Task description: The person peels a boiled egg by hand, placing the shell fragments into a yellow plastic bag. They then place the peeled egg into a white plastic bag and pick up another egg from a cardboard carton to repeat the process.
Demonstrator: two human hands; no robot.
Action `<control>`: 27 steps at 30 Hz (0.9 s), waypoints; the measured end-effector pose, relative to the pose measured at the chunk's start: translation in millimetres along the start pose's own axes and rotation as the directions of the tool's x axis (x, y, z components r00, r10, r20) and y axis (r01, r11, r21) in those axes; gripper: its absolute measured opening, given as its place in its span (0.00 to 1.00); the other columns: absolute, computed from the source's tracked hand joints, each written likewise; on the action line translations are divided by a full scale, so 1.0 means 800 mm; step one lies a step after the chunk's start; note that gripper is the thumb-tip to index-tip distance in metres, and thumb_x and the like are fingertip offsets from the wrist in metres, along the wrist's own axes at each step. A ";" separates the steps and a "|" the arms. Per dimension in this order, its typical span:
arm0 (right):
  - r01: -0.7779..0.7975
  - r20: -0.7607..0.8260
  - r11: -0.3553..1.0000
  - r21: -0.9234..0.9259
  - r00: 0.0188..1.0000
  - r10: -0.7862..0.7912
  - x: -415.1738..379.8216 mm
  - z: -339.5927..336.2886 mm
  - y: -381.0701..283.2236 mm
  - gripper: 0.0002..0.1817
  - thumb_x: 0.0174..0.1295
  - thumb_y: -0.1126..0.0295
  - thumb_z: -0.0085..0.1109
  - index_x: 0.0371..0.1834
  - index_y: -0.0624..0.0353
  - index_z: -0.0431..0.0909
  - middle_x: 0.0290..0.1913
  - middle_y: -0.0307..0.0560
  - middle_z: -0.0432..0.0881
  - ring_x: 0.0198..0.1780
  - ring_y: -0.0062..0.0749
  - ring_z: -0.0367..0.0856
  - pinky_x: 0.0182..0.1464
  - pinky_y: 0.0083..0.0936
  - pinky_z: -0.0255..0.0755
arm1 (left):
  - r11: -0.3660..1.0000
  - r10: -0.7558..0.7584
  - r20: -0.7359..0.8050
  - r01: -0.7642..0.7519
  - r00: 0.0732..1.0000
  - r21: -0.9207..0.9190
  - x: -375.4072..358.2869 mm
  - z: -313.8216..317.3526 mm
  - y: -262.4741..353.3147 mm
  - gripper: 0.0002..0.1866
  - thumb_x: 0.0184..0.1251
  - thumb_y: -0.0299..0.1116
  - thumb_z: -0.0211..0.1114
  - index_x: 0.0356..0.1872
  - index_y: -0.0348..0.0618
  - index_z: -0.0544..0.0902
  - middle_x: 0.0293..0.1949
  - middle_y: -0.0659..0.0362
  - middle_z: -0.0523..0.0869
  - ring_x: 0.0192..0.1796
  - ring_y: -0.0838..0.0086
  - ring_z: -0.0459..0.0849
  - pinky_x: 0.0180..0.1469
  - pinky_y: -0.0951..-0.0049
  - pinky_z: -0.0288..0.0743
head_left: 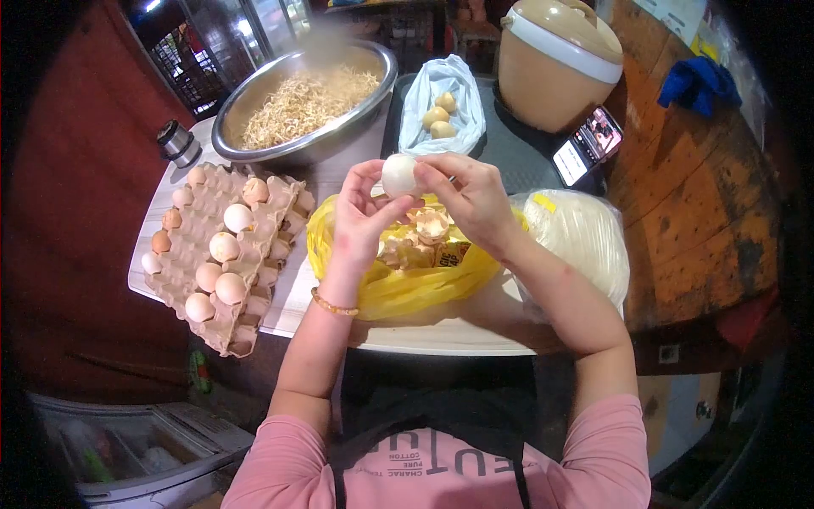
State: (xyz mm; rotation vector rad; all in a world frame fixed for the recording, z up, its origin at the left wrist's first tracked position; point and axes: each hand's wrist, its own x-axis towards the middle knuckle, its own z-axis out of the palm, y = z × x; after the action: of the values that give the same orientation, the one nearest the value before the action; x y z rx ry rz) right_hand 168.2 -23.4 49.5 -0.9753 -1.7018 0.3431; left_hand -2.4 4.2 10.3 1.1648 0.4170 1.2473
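A white, smooth egg (398, 176) is held up between my two hands, above a yellow plastic bag (381, 295) with broken eggshells (431, 225) inside. My left hand (366, 204) has its fingers around the egg's left and lower side. From the right, the thumb and fingers of my right hand (462, 191) grip the same egg. At the left, a cardboard egg tray (191, 225) carries several eggs, some brown with cracked shells and some paler, such as a white one (238, 217).
Beyond my hands lie a steel bowl (314, 144) of pale shreds and a light plastic bag (466, 127) with round tan items. At the right are a phone (587, 146), a beige cooler (551, 81) and a wrapped white bundle (585, 246). A small jar (178, 142) stands left.
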 end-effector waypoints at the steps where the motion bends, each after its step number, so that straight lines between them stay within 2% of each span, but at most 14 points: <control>1: -0.058 -0.002 0.997 0.046 0.998 0.058 -0.001 0.001 0.001 0.13 0.66 0.64 0.56 0.40 0.62 0.84 0.35 0.55 0.84 0.36 0.49 0.84 0.39 0.34 0.76 | 0.999 0.017 -0.014 -0.017 1.000 0.036 0.000 0.002 0.000 0.28 0.57 0.17 0.69 0.57 0.37 0.66 0.53 0.52 0.79 0.44 0.65 0.87 0.37 0.78 0.81; 2: -0.116 -0.002 0.989 0.091 0.993 0.116 -0.002 0.002 0.001 0.13 0.66 0.64 0.56 0.39 0.63 0.85 0.35 0.57 0.84 0.36 0.50 0.84 0.39 0.34 0.76 | 0.997 0.034 -0.027 -0.032 0.999 0.073 0.000 0.004 -0.001 0.28 0.54 0.16 0.70 0.55 0.38 0.67 0.53 0.53 0.78 0.45 0.65 0.87 0.37 0.77 0.82; 6: -0.093 -0.029 0.995 0.042 0.995 0.094 -0.004 0.009 0.003 0.11 0.67 0.66 0.54 0.39 0.63 0.83 0.33 0.60 0.82 0.35 0.53 0.83 0.38 0.38 0.75 | 0.983 0.069 -0.067 -0.057 0.995 0.172 -0.001 0.010 -0.004 0.29 0.51 0.16 0.74 0.52 0.38 0.67 0.51 0.54 0.76 0.45 0.66 0.87 0.37 0.78 0.83; 8: -0.048 -0.017 0.993 -0.106 0.999 0.047 -0.005 0.009 0.000 0.10 0.67 0.68 0.52 0.36 0.63 0.79 0.31 0.61 0.81 0.34 0.56 0.81 0.36 0.43 0.74 | 0.973 0.100 -0.084 -0.080 0.991 0.217 -0.002 0.012 -0.007 0.30 0.50 0.18 0.76 0.50 0.38 0.67 0.50 0.55 0.75 0.44 0.69 0.87 0.37 0.79 0.84; 11: 0.007 -0.022 0.979 -0.205 1.000 -0.012 -0.004 0.010 0.004 0.08 0.67 0.70 0.52 0.33 0.63 0.75 0.29 0.60 0.80 0.34 0.58 0.80 0.35 0.47 0.72 | 0.974 0.081 -0.083 -0.061 0.993 0.216 -0.002 0.012 -0.009 0.29 0.50 0.18 0.76 0.50 0.37 0.67 0.49 0.54 0.75 0.42 0.70 0.87 0.37 0.80 0.84; 12: 0.007 -0.023 0.979 -0.206 1.000 -0.012 -0.004 0.009 0.008 0.08 0.67 0.70 0.52 0.33 0.63 0.75 0.29 0.60 0.80 0.34 0.58 0.80 0.35 0.47 0.72 | 0.975 0.081 -0.081 -0.061 0.993 0.216 -0.002 0.011 -0.011 0.29 0.50 0.18 0.76 0.50 0.37 0.67 0.49 0.54 0.75 0.42 0.70 0.87 0.37 0.80 0.84; 14: 0.016 -0.005 0.964 -0.264 1.000 -0.018 -0.003 0.008 0.014 0.06 0.66 0.74 0.54 0.36 0.65 0.78 0.30 0.61 0.80 0.33 0.57 0.81 0.34 0.39 0.73 | 0.976 0.082 -0.069 -0.066 0.994 0.206 -0.001 0.009 -0.014 0.29 0.50 0.18 0.75 0.50 0.37 0.67 0.49 0.54 0.75 0.42 0.70 0.87 0.36 0.80 0.84; 21: 0.044 -0.025 0.952 -0.302 0.998 -0.054 -0.001 0.005 0.014 0.05 0.65 0.74 0.55 0.34 0.64 0.77 0.28 0.59 0.80 0.31 0.55 0.81 0.32 0.38 0.73 | 0.988 0.043 -0.066 -0.032 0.997 0.154 0.000 0.012 -0.005 0.26 0.55 0.18 0.71 0.52 0.35 0.67 0.50 0.52 0.76 0.42 0.67 0.88 0.36 0.80 0.83; 27: 0.028 -0.025 0.957 -0.287 0.999 -0.037 0.001 0.002 0.016 0.06 0.66 0.73 0.55 0.34 0.65 0.77 0.27 0.59 0.80 0.28 0.49 0.83 0.31 0.35 0.73 | 0.987 0.015 -0.060 -0.005 0.998 0.158 0.004 0.006 -0.003 0.24 0.59 0.18 0.68 0.54 0.34 0.67 0.51 0.50 0.78 0.43 0.64 0.88 0.36 0.78 0.83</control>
State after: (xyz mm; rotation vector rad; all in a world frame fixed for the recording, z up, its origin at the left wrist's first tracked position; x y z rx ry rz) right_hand 172.7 -14.6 40.9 -1.1548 -1.7692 0.0582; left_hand 3.9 4.8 10.9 1.2656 0.5645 1.2793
